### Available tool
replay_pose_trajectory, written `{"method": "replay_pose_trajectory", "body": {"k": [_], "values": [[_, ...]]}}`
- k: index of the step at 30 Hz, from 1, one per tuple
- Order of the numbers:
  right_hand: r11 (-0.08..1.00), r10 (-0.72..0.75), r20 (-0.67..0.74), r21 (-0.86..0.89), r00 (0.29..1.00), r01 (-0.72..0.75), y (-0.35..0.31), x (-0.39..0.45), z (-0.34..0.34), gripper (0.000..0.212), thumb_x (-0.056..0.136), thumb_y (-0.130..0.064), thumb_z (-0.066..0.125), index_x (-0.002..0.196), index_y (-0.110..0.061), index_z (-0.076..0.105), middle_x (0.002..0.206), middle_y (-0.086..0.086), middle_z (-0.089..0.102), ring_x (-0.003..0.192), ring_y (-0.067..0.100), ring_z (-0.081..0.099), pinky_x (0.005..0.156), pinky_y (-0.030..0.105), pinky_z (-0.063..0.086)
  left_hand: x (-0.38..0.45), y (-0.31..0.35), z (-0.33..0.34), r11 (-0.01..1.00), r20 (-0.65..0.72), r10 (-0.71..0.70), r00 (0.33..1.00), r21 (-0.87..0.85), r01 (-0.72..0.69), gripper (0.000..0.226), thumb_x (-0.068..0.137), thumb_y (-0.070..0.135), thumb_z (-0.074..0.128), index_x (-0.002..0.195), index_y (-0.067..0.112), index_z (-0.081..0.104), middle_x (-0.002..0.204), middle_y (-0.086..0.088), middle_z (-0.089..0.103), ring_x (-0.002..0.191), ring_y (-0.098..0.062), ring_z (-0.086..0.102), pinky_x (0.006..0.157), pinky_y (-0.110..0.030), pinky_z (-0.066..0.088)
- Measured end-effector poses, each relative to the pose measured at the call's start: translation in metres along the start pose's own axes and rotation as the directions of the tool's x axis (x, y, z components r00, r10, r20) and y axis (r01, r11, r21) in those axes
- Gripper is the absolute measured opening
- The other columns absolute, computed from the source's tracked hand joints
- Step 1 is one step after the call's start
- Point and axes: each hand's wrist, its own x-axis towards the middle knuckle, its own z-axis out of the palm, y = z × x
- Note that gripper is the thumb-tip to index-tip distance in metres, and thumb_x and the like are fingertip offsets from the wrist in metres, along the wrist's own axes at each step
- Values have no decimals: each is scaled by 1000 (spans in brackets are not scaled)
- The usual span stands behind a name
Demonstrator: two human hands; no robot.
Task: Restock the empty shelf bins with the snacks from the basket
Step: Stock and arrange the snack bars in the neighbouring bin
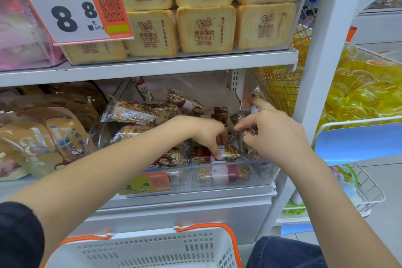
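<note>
Bright even shop light, soft shadows, wide-angle bending at edges, slight blur

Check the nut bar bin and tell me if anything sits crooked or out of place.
One nut bar stands on end at the back of the clear bin, leaning, while the others lie flat or slanted. Nothing looks spilled or torn.

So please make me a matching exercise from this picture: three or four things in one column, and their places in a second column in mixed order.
Things:
1. white basket
2. bread-shaped packs
3. yellow packs
4. nut bars

Places:
A. wire basket at the right
B. clear bin under both hands
C. upper shelf
D. lowest in view, before the shelf

Pairs: 1-D, 2-C, 3-A, 4-B
</note>
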Motion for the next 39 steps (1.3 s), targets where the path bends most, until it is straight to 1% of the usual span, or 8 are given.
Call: {"method": "replay_pose_trajectory", "body": {"k": [7, 11, 14, 19, 22, 25, 29, 39], "values": [[1000, -2, 2, 3, 1000, 2, 1, -1, -1, 28, 88, -26, 57, 100, -50, 66, 155, -17, 21, 119, 21, 49, 73, 24, 35, -6, 2, -12, 997, -283, -78, 956, -17, 77, 54, 72, 34, 75, 116, 13, 50, 97, 0, 60, 74, -13, 56, 52, -23, 43], [1000, -7, 0, 9, 1000, 7, 1, 0, 0, 31, 88, -24, 56, 99, -50, 66, 155, -16, 21, 120, 21, 49, 73, 25, 36, -24, -9, -24, 860, -470, -297, 831, -511, 18, 81, 83, 31, 67, 146, 32, 17, 142, -6, 42, 88, -20, 64, 62, -34, 59], [1000, -2, 1, 4, 1000, 2, 1, 1, 0, 31, 87, -24, 56, 100, -51, 66, 155, -16, 22, 122, 22, 48, 73, 25, 37, -28, -8, -26, 623, -342, -475, 811, -782, 35, 56, 89, 30, 60, 139, 23, 36, 134, -8, 48, 92, -24, 65, 62, -34, 60], [1000, 2, -3, 1, 1000, -2, 1, 1, 0, 31, 87, -24, 57, 98, -51, 66, 154, -17, 23, 120, 21, 50, 71, 25, 36, -16, -2, -7, 890, -483, -438, 758, -113, 442, 39, 89, 50, 55, 90, 11, 60, 70, -1, 53, 63, -17, 55, 48, -27, 38], [1000, 2, -3, 12, 1000, -2, 2, 1, 0, 31, 87, -24, 57, 97, -51, 67, 154, -17, 23, 119, 21, 50, 72, 25, 37, -14, 1, -10, 788, -551, -424, 719, 167, 593, 31, 95, 41, 51, 92, 12, 60, 67, 1, 46, 59, -16, 45, 49, -26, 29], [1000, -9, -6, 8, 1000, 9, 3, 2, 1, 30, 86, -24, 57, 97, -50, 67, 154, -17, 24, 118, 21, 51, 72, 24, 36, -20, -11, -20, 823, -470, -229, 852, 374, 428, 13, 92, 22, 57, 100, 13, 62, 90, -1, 53, 92, -21, 51, 63, -32, 37], [1000, -7, -3, 3, 1000, 7, 3, 3, 2, 30, 86, -24, 58, 96, -51, 67, 152, -17, 26, 117, 21, 51, 71, 25, 37, -20, -26, -24, 953, -58, 90, 994, 297, -69, 47, 77, 16, 71, 122, 27, 61, 125, 3, 53, 113, -18, 48, 94, -35, 43], [1000, -20, -10, 18, 1000, 20, 5, 4, 3, 29, 85, -26, 59, 94, -52, 67, 152, -19, 26, 120, 19, 51, 73, 25, 38, -10, -25, -20, 982, -200, 11, 980, 188, 27, 53, 70, 42, 79, 108, 16, 55, 96, 7, 55, 83, -14, 51, 63, -28, 40]]}}
